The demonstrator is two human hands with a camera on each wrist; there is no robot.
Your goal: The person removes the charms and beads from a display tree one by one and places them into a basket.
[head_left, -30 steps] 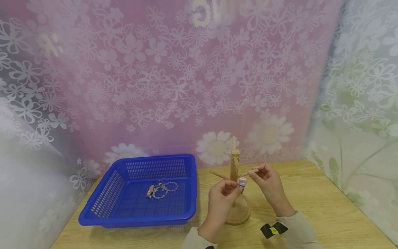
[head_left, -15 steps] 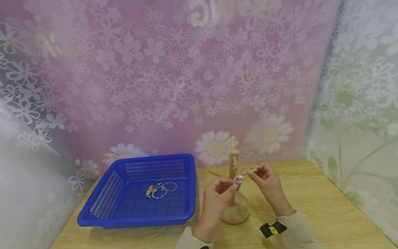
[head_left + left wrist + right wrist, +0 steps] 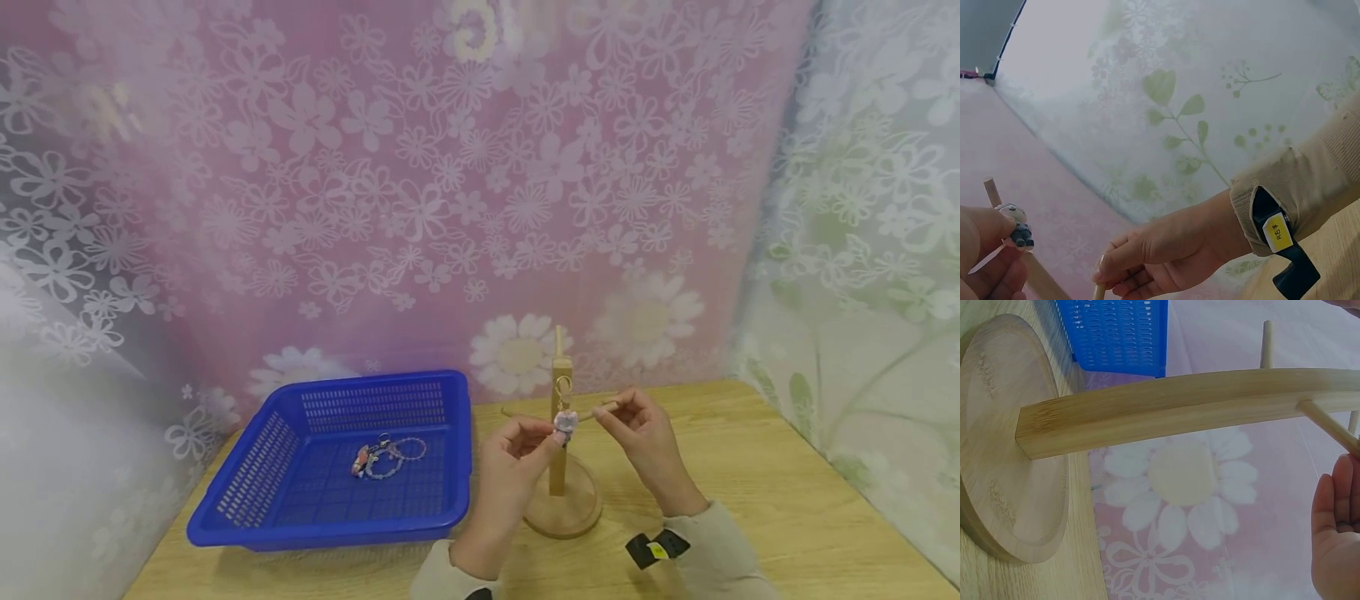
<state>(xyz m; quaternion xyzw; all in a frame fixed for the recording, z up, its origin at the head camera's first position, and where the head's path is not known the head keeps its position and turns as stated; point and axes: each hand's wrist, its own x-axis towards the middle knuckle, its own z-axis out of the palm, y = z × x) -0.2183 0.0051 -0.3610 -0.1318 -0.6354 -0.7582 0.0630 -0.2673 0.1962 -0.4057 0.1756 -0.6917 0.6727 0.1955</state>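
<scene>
In the head view, my left hand (image 3: 510, 479) pinches a small doll keychain (image 3: 566, 422) between thumb and fingers. Its gold ring (image 3: 564, 384) is at the upper post of a wooden peg stand (image 3: 557, 477); whether it hangs on a peg cannot be made out. The left wrist view shows the doll (image 3: 1019, 232) with a pale head and grey-blue body. My right hand (image 3: 651, 446) pinches the end of a right-hand peg (image 3: 589, 416). Seen from the right wrist, this peg (image 3: 1330, 425) slants out of the post towards my right fingers (image 3: 1341, 487).
Left of the stand sits a blue plastic basket (image 3: 330, 533). Inside lie a pale beaded bracelet (image 3: 384, 473), a pinkish bracelet (image 3: 411, 450) and a reddish charm (image 3: 362, 460). The stand's round base (image 3: 581, 508) rests on the wooden table (image 3: 720, 467). Floral curtains hang behind and at the sides.
My left hand has moved a little left with the doll keychain, which now hangs closer in front of the post. The right hand stays on the peg's end.
</scene>
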